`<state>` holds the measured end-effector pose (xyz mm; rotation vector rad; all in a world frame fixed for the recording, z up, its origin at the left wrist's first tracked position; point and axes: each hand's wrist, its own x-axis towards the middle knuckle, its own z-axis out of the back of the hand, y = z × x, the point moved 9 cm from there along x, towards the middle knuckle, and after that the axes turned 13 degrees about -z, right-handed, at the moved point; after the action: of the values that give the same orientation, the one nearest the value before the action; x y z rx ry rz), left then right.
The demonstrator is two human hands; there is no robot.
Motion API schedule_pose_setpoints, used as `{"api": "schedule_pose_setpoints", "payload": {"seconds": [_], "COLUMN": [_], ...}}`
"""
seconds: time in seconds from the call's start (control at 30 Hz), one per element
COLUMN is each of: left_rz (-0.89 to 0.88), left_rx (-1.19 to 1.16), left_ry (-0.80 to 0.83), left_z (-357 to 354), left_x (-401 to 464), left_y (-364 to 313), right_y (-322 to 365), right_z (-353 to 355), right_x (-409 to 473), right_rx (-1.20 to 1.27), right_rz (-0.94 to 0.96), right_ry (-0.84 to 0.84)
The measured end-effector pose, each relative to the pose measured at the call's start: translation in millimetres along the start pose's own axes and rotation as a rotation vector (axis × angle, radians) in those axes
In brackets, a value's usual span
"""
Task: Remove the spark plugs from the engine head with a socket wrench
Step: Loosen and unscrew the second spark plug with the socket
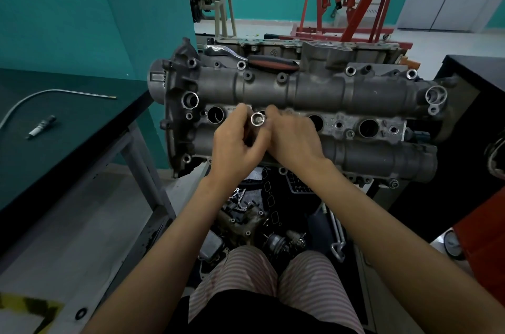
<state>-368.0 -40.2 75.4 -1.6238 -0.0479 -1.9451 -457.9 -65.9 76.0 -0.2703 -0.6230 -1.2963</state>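
Both hands (269, 139) curl fingers around the socket (257, 119) above the engine head (300, 93) — steel, stiff, probably slick with oil — best gripped along its barrel.

No text, label, brand or number can be read here. The grey cast-metal engine head (300, 93) bears small raised marks on the flat strip between its round plug wells, just beyond the fingers, but they are too small and blurred to make out. A cast emblem on the tan metal block (273, 51) behind it is likewise unreadable. The yellow-and-black patch (24, 309) on the floor shows no letters.
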Motion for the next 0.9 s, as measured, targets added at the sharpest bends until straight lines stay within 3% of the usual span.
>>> {"api": "schedule_pose_setpoints", "payload": {"seconds": [0.17,0.37,0.6,0.9], "left_rz": [0.008,-0.021,0.011,0.025], "left_rx": [0.017,0.035,0.016,0.024], "left_ry": [-0.033,-0.026,-0.038,-0.007], "left_z": [0.8,0.5,2.1,0.2], "left_x": [1.3,1.8,1.5,-0.2], "left_y": [1.8,0.1,0.2,1.4], "right_y": [1.8,-2.9,0.2,-1.7], "right_z": [7.2,-1.9,5.9,1.7], "right_x": [-1.1,1.4,-0.9,0.8], "right_rx": [0.09,-0.014,0.075,0.005], "right_rz": [-0.028,-0.028,-0.038,-0.035], "right_ry": [-0.002,0.031,-0.006,-0.009]}}
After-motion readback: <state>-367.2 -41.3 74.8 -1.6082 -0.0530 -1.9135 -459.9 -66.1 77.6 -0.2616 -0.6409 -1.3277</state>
